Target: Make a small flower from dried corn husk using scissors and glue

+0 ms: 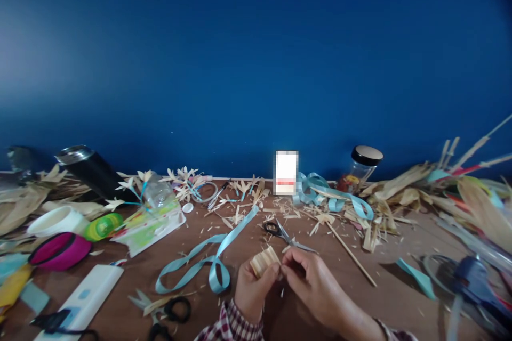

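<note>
My left hand is closed round a pale, ridged piece of dried corn husk, with the thumb pressed on its near edge. Fingertips of my right hand pinch at the husk's right edge, close against the left thumb; the exact grip is hidden by the fingers. Just beyond the hands lies a pair of scissors with dark handles, partly spread. Left of them a light blue ribbon curls over the brown table. A second pair of scissors rests at the near left with a husk strip across it.
Husk flowers, a black flask and a white power strip occupy the left. Behind the scraps stand a lidded jar and more ribbon. A thin stick and a blue glue gun lie right.
</note>
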Demonstrator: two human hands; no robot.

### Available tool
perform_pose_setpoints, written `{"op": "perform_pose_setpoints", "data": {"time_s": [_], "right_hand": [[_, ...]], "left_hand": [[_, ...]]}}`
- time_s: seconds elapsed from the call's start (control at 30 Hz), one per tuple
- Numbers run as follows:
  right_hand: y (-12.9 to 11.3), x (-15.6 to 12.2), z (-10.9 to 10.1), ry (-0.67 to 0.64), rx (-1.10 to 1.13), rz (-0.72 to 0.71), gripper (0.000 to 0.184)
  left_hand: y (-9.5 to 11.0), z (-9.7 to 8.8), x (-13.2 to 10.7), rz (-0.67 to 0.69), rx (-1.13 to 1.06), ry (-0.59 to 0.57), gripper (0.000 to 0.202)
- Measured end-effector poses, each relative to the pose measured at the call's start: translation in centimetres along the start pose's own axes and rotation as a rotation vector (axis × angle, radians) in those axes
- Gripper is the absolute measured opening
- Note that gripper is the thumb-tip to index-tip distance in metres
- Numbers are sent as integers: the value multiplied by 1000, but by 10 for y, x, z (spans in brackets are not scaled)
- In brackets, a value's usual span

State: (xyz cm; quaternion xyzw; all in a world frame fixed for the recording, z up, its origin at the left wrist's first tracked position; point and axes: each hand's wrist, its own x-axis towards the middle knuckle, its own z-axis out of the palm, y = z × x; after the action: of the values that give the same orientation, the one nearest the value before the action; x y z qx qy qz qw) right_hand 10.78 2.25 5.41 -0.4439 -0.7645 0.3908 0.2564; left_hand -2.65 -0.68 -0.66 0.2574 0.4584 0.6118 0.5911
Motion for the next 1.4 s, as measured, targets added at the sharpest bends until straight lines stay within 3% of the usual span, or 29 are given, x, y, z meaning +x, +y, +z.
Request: {"op": "perform_pose_setpoints", "data": {"time_s": [0.23, 0.57, 1.4], "right_hand": [[-1, -3, 1, 42, -155, -20, 9], [-2, -5, 9, 117, -153, -32, 9], [1, -7, 13, 141, -93, -4, 12]], "left_hand": [[2, 1, -1, -37, 90, 38, 35], [2, -1, 0, -30, -28, -31, 26], [-4, -2, 2, -43, -105, 17, 29]]}}
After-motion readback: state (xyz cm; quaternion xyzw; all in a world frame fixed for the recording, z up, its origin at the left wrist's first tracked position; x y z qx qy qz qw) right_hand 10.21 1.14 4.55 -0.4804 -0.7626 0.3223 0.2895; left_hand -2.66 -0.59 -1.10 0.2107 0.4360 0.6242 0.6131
